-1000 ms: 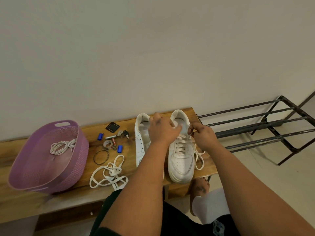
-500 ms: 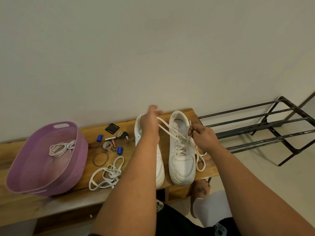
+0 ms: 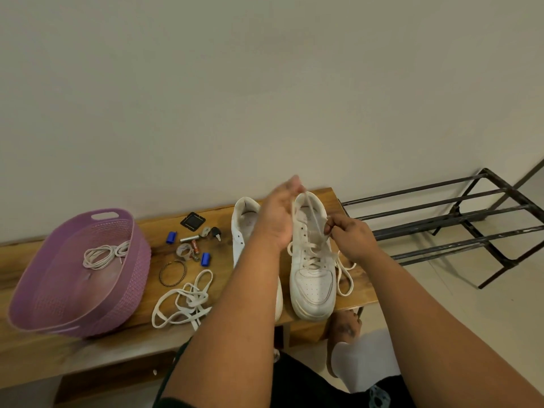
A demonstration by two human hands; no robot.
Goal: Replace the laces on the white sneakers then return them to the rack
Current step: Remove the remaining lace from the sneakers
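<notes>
The left hand (image 3: 279, 216) is raised over the heel end of the right-hand sneaker (image 3: 312, 260), its fingertips pinching one end of the white lace (image 3: 309, 207) that runs taut from the eyelets up to that hand. The right hand (image 3: 350, 237) sits just beside the same shoe's collar on its right side, thumb and fingers pinching the lace's other run near the top eyelets; a slack loop of that lace (image 3: 344, 275) hangs down the shoe's outer side onto the worktop (image 3: 347, 293). This sneaker stands upright on its sole, partly laced, its long axis running toward and away from the person, toe toward the person at the worktop's near edge and heel opening toward the wall. The second white sneaker (image 3: 244, 225) stands parallel just to its left, largely hidden behind the left forearm, with no lace visible in the eyelets that show. Further left a loose flat white lace (image 3: 182, 301) lies tangled on the wood, and beyond it a twisted metal bangle (image 3: 173, 273), two small blue pieces (image 3: 205, 259), a battery (image 3: 195, 246), a key (image 3: 216, 232) and a black square item (image 3: 192, 221). At the far left a purple plastic basket (image 3: 135, 278) holds a coil of thin white cord (image 3: 103, 254). To the right of the worktop stands a black metal shoe rack (image 3: 459, 219) on the floor.
</notes>
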